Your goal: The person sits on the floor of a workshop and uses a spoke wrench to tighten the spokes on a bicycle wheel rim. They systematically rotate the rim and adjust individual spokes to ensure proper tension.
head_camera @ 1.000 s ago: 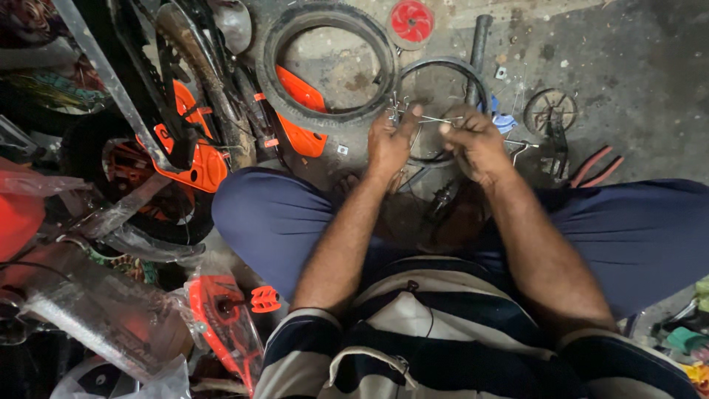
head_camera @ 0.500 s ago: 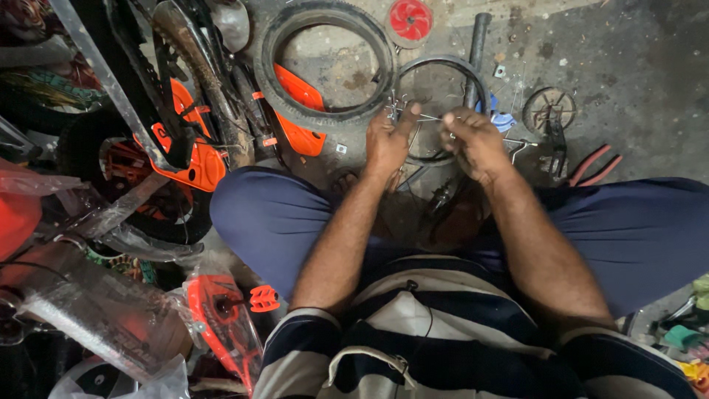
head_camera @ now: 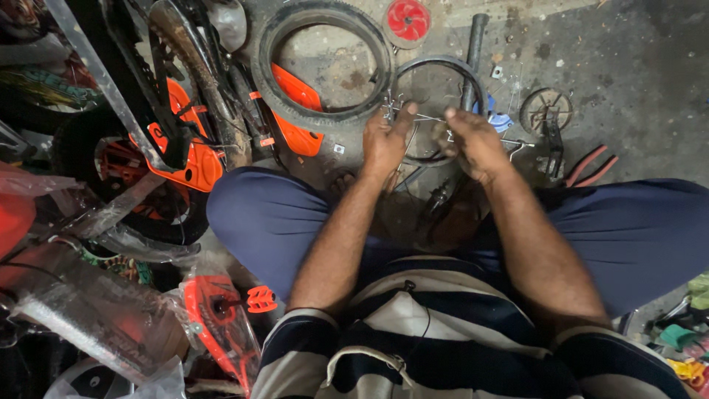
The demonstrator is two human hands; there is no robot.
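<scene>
I sit on the floor with my knees spread, both arms reaching forward. My left hand [head_camera: 385, 142] and my right hand [head_camera: 473, 140] are closed around a small black wheel rim [head_camera: 436, 70] with thin metal spokes [head_camera: 425, 118], which stands between my knees. My left hand grips the spokes near the hub on the left side. On the right side, my right hand pinches the hub or a spoke; my fingers hide the exact part. A bare black tyre [head_camera: 325, 63] lies flat on the concrete just left of the rim.
A red plastic wheel disc [head_camera: 408, 21] and a dark tube [head_camera: 473, 52] lie beyond the rim. A small rusty wheel [head_camera: 545, 111] and red-handled pliers [head_camera: 587, 166] sit to the right. Orange-and-black small bicycles [head_camera: 185, 140] and plastic-wrapped parts [head_camera: 88, 310] crowd the left.
Both hands stay on the rim and spokes; the fingers have shifted only slightly. The view has drifted a little.
</scene>
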